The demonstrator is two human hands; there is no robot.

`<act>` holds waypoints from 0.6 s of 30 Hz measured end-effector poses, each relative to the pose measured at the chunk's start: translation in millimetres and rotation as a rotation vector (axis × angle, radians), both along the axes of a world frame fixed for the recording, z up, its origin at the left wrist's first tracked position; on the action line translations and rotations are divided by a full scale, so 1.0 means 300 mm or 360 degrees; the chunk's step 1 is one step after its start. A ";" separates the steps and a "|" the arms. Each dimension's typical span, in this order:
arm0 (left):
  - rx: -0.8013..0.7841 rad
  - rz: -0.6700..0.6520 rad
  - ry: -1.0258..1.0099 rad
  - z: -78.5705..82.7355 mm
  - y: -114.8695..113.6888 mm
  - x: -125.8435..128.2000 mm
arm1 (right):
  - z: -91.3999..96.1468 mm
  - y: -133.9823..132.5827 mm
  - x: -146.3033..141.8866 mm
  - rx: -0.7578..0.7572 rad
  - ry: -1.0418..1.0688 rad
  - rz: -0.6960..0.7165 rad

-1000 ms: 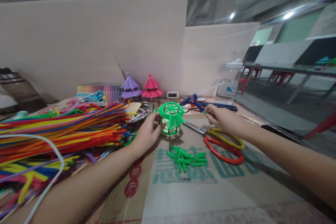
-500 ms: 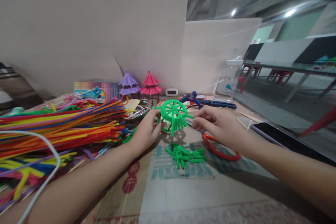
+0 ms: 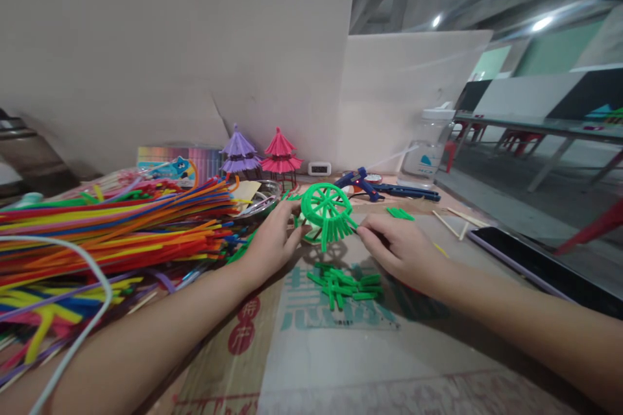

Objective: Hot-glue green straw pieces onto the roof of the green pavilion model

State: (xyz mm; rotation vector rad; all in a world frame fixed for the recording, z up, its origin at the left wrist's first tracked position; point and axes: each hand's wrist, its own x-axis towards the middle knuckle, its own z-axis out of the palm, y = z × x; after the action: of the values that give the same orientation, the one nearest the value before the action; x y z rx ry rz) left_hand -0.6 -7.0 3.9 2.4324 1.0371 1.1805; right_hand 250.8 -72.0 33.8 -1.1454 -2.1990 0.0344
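Observation:
A green pipe-cleaner pagoda roof (image 3: 327, 211), a spoked wheel with short strips hanging from its rim, is tilted towards me at the middle of the table. My left hand (image 3: 271, 240) grips its left side, fingers curled round it. My right hand (image 3: 399, 249) pinches one of the hanging green strips at the roof's right edge. A small heap of cut green pipe-cleaner pieces (image 3: 344, 283) lies on the cardboard just in front of the roof.
A big bundle of coloured pipe cleaners (image 3: 111, 233) fills the left. Purple (image 3: 238, 154) and pink (image 3: 281, 155) finished pagodas stand at the back. A blue glue gun (image 3: 363, 183), a clear bottle (image 3: 428, 146) and a dark phone (image 3: 530, 260) lie to the right.
My right hand came back from the glue gun area to the roof's right edge and now covers the red-handled scissors. The roof has tilted up towards me in my left hand.

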 end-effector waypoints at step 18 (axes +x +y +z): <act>0.0001 -0.0015 -0.0010 -0.003 0.003 -0.001 | -0.012 0.005 -0.006 -0.0233 0.0030 -0.0029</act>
State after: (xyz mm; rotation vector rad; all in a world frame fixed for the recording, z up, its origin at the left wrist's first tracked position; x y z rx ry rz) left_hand -0.9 -6.2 2.9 2.4299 1.0222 1.1851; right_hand 248.9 -70.4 30.2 -1.2393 -2.1987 0.2005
